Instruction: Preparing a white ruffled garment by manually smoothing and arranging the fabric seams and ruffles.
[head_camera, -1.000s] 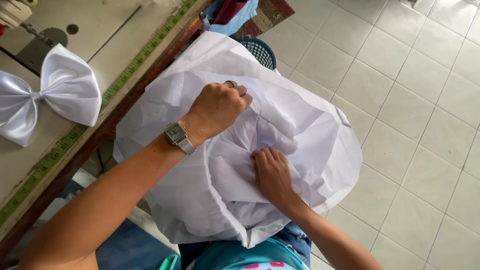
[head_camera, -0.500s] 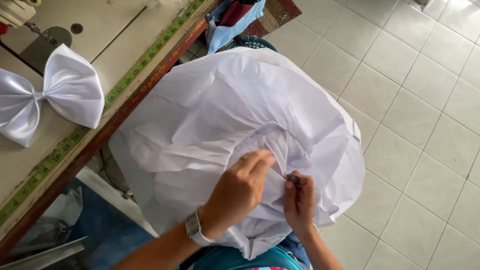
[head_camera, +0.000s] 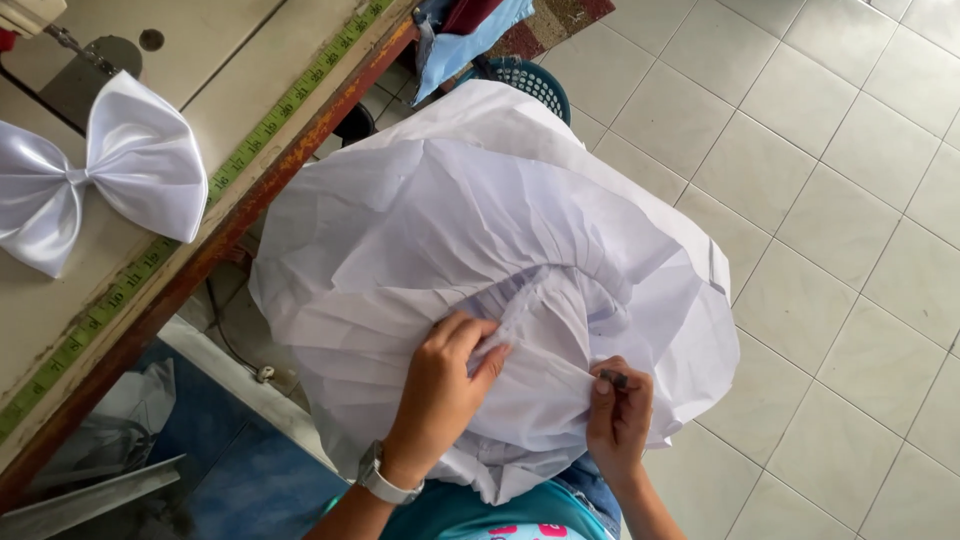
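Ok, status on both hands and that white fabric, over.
Left hand pinching the gathered seam of the white fabric. Right hand gripping the same seam, small dark tool between fingers. Nothing blocking; table edge close on the left.

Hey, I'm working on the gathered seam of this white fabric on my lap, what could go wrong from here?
1. The right hand pinches a small dark tool right at the gathers, close to the left hand fingertips; a slip might nick a finger or the white fabric.
2. The fabric's edge hangs low over the tiled floor and may pick up dirt.
3. The satin bow overhangs the table edge; billowing fabric might knock it off.
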